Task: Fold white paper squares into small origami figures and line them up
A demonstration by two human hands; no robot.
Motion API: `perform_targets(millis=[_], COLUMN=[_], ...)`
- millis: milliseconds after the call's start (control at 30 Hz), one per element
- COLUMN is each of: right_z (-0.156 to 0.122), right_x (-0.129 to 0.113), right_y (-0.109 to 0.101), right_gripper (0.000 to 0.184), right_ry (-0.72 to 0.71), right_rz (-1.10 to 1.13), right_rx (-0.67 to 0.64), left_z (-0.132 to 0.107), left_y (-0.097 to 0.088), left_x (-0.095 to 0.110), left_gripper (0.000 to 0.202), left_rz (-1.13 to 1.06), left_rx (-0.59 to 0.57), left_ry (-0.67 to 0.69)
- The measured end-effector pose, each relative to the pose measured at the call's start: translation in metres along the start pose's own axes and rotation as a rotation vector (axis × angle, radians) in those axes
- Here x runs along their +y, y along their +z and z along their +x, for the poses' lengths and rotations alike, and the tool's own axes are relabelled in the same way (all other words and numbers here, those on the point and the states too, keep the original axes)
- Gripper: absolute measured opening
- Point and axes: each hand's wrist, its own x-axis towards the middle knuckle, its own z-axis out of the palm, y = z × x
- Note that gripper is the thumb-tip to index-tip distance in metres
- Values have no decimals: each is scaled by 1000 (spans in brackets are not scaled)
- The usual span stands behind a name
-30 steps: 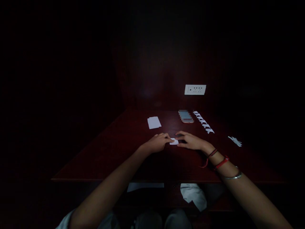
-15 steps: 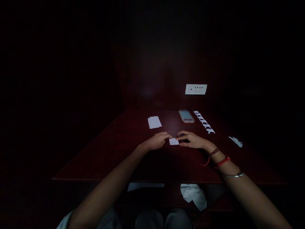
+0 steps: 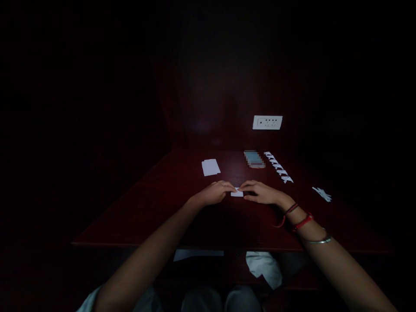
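Left hand (image 3: 218, 193) and right hand (image 3: 260, 193) face each other over a dark red, wood-grained table (image 3: 146, 212), with a small flat white rectangular piece of paper (image 3: 237, 194) lying on it in the gap between them. Left hand: palm down, fingers close together, fingertips on the upper left part of the piece; cannot tell whether the thumb pinches it from below. Right hand: fingers bent, thumb and forefinger parted, forefinger tip at the upper edge of the piece, thumb just beside its lower right corner. On the right wrist and forearm: a dark red thread bracelet (image 3: 291, 208), a red band (image 3: 303, 222) and a silver-coloured metal bangle (image 3: 320, 240). Beyond the left hand: a loose stack of white rectangular paper sheets (image 3: 211, 167), edges slightly misaligned. Beyond the right hand: a flat oblong object with a pixelated blue-grey face (image 3: 254, 159); to the right of that, a slanting row of small folded white paper pieces (image 3: 278, 167). Right of the right hand, well apart: a small heap of narrow white strips (image 3: 322, 194). Farther off, on the wall: a white rectangular socket plate (image 3: 267, 122).
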Motion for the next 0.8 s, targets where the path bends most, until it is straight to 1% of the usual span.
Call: perform_targets(millis=[133, 500, 667, 733, 800], right_z=[0, 5, 7, 11, 17], right_x=[-3, -2, -2, -2, -1], right_y=[-2, -2, 2, 5, 10], right_gripper=[31, 26, 24, 22, 19], right_ry=[-16, 58, 70, 112, 196], right_rz=[-3, 3, 39, 69, 102], right_rx=[-19, 23, 98, 162, 230], left_z=[0, 3, 1, 1, 1], left_y=[-2, -2, -2, -1, -1], left_x=[2, 4, 6, 7, 7], left_gripper=[49, 49, 50, 50, 50], left_rz=[16, 44, 53, 52, 49], left_rx=[-17, -42, -38, -36, -34], left_ry=[-24, -48, -68, -75, -78])
